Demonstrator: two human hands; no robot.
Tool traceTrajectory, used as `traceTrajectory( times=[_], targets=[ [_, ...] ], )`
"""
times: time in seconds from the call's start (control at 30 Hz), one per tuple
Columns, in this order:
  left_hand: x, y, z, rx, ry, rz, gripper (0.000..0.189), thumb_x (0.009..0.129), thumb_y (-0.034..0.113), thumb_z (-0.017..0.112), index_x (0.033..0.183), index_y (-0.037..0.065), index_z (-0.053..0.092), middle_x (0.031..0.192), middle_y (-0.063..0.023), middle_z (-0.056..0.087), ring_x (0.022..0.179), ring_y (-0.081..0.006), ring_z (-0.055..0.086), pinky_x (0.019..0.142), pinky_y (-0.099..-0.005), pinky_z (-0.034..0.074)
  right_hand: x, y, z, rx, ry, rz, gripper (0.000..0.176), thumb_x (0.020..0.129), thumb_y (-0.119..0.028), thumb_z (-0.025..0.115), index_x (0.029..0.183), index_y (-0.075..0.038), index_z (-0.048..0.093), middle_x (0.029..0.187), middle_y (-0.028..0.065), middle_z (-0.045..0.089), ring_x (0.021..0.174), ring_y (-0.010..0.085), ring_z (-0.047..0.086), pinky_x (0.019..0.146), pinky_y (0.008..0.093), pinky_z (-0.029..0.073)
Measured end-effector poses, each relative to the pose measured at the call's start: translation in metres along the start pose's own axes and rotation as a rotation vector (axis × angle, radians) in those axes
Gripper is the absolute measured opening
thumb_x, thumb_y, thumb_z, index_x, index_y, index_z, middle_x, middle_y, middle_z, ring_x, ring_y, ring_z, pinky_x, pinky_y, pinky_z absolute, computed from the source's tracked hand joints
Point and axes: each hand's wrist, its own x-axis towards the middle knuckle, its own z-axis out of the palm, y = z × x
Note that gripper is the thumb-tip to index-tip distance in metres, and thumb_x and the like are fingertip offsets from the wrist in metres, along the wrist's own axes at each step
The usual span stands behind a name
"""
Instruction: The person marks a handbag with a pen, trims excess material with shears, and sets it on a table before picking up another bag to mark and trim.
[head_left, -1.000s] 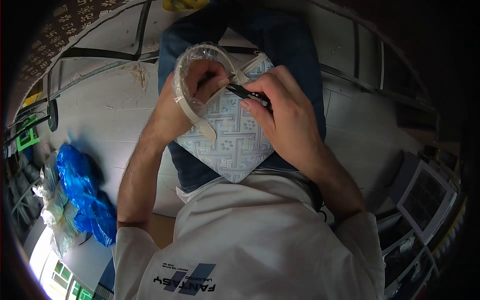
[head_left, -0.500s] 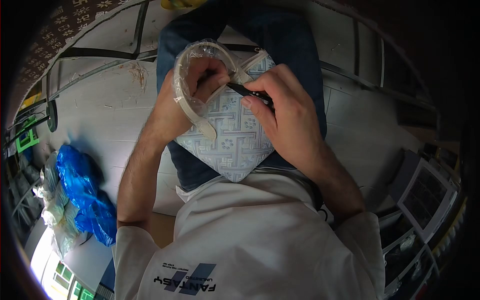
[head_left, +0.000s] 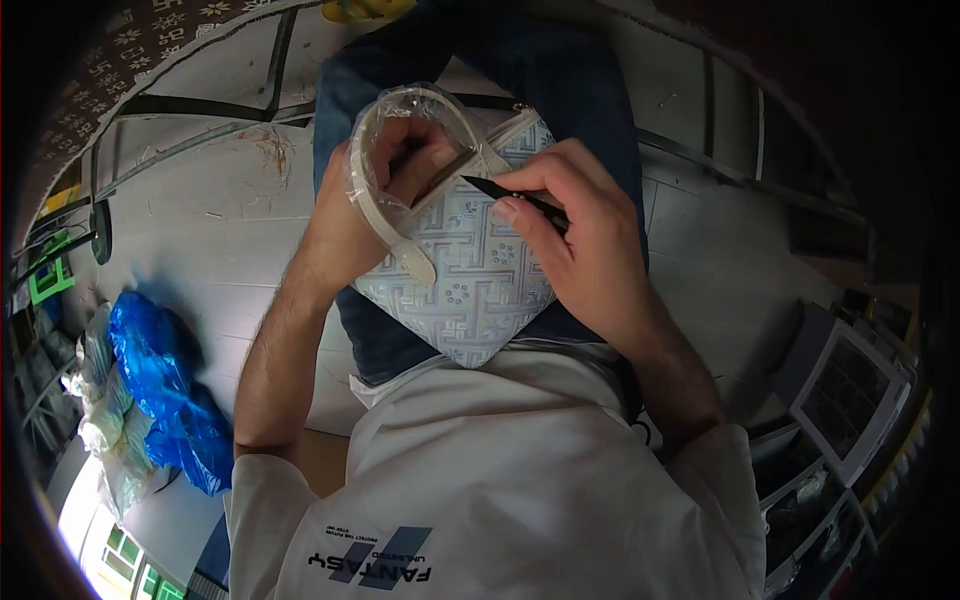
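Right hand (head_left: 590, 218) gripped a black pointed tool (head_left: 489, 188), tip by the rim of a patterned bag (head_left: 470, 270) on the lap; left hand (head_left: 397, 184) curled narrow inside 1 plastic-wrapped handle (head_left: 388, 232), couldn't tell if pinching the rim. Jeans (head_left: 592, 95) lay beneath, blue plastic (head_left: 150, 345) farther left.

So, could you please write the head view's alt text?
The right hand holds a slim black pointed tool over a pale blue patterned bag on the lap; the left hand appears within its curved cream plastic-wrapped handle.
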Motion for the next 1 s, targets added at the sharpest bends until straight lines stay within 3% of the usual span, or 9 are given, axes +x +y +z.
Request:
traceTrajectory(
  times=[0.07, 0.2, 0.3, 0.5, 0.6, 0.7, 0.77, 0.83, 1.0],
  targets=[
    [0.002, 0.001, 0.0, -0.135, 0.044, -0.2, 0.008, 0.1, 0.013, 0.059, 0.102, 0.005, 0.059, 0.082, -0.0014, 0.06, 0.072, -0.0078, 0.055, 0.064, -0.0244, 0.047, 0.005, -0.01, -0.018, 0.057, 0.031, 0.137, 0.019, 0.084, -0.004, 0.075, 0.101, -0.003, 0.065, 0.095, 0.0073, 0.058, 0.072, 0.0148, 0.06, 0.059, 0.0278, 0.048],
    [0.003, -0.01, 0.0, -0.305, 0.103, -0.234, 0.021, 0.102, 0.02, 0.057, 0.101, 0.0, 0.062, 0.076, -0.0047, 0.063, 0.065, -0.0121, 0.058, 0.061, -0.0281, 0.049, 0.036, -0.035, -0.065, 0.006, 0.232, -0.051, 0.023, 0.084, -0.004, 0.075, 0.106, -0.003, 0.068, 0.098, 0.0066, 0.058, 0.07, 0.0085, 0.051, 0.059, 0.0212, 0.042],
    [0.004, -0.033, 0.015, -0.341, 0.176, 0.004, 0.025, 0.103, 0.023, 0.055, 0.1, 0.0, 0.065, 0.077, -0.0065, 0.064, 0.067, -0.0155, 0.059, 0.065, -0.0309, 0.05, 0.081, -0.078, -0.099, -0.154, 0.328, -0.295, 0.022, 0.084, -0.004, 0.075, 0.105, -0.002, 0.069, 0.099, 0.0079, 0.058, 0.07, 0.0089, 0.052, 0.06, 0.0214, 0.042],
    [-0.012, -0.006, -0.011, -0.12, -0.16, -0.196, 0.028, 0.101, 0.027, 0.06, 0.104, 0.001, 0.071, 0.078, -0.0052, 0.063, 0.072, -0.0146, 0.055, 0.068, -0.0304, 0.046, 0.22, -0.144, -0.1, -0.182, 0.274, -0.695, 0.035, 0.08, -0.016, 0.082, 0.11, -0.003, 0.069, 0.092, 0.0095, 0.063, 0.081, 0.0179, 0.063, 0.07, 0.0295, 0.051],
    [-0.012, -0.008, -0.02, -0.225, -0.418, -0.149, 0.03, 0.099, 0.027, 0.063, 0.115, 0.002, 0.069, 0.087, -0.0057, 0.065, 0.079, -0.0143, 0.057, 0.074, -0.0309, 0.047, 0.288, -0.171, -0.091, -0.089, 0.126, -0.637, 0.038, 0.087, -0.029, 0.075, 0.11, 0.0, 0.067, 0.097, 0.0141, 0.067, 0.09, 0.026, 0.067, 0.078, 0.0354, 0.053],
    [-0.018, -0.015, -0.023, -0.343, -0.488, 0.068, 0.037, 0.098, 0.025, 0.064, 0.123, -0.002, 0.063, 0.097, -0.0068, 0.068, 0.085, -0.0134, 0.058, 0.077, -0.0303, 0.048, 0.33, -0.175, -0.097, -0.492, 0.11, -0.507, 0.046, 0.095, -0.031, 0.065, 0.13, -0.002, 0.056, 0.097, 0.0095, 0.067, 0.085, 0.0154, 0.066, 0.074, 0.0301, 0.051],
    [-0.022, -0.006, -0.035, -0.349, -0.546, -0.059, 0.045, 0.094, 0.025, 0.069, 0.128, -0.003, 0.06, 0.107, -0.0108, 0.068, 0.095, -0.0154, 0.06, 0.085, -0.0301, 0.049, 0.33, -0.175, -0.108, -0.963, -0.015, -0.236, 0.051, 0.095, -0.038, 0.058, 0.124, 0.003, 0.057, 0.102, 0.0235, 0.069, 0.094, 0.0365, 0.069, 0.084, 0.0446, 0.053],
    [-0.025, -0.001, -0.04, -0.377, -0.64, 0.013, 0.054, 0.091, 0.025, 0.073, 0.135, -0.001, 0.054, 0.121, -0.0163, 0.064, 0.11, -0.0237, 0.06, 0.1, -0.0334, 0.045, 0.318, -0.176, -0.115, -0.928, -0.142, -0.182, 0.047, 0.094, -0.031, 0.058, 0.127, 0.003, 0.054, 0.099, 0.024, 0.07, 0.093, 0.0384, 0.069, 0.085, 0.0455, 0.053],
    [-0.015, -0.011, -0.04, -0.368, -0.658, -0.064, 0.058, 0.087, 0.022, 0.077, 0.134, -0.002, 0.054, 0.12, -0.0146, 0.065, 0.11, -0.022, 0.06, 0.098, -0.0317, 0.046, 0.256, -0.175, -0.157, -0.39, -0.009, -0.212, 0.038, 0.098, -0.021, 0.055, 0.13, 0.001, 0.052, 0.089, 0.0087, 0.066, 0.082, 0.0157, 0.064, 0.074, 0.0273, 0.051]
  ],
)
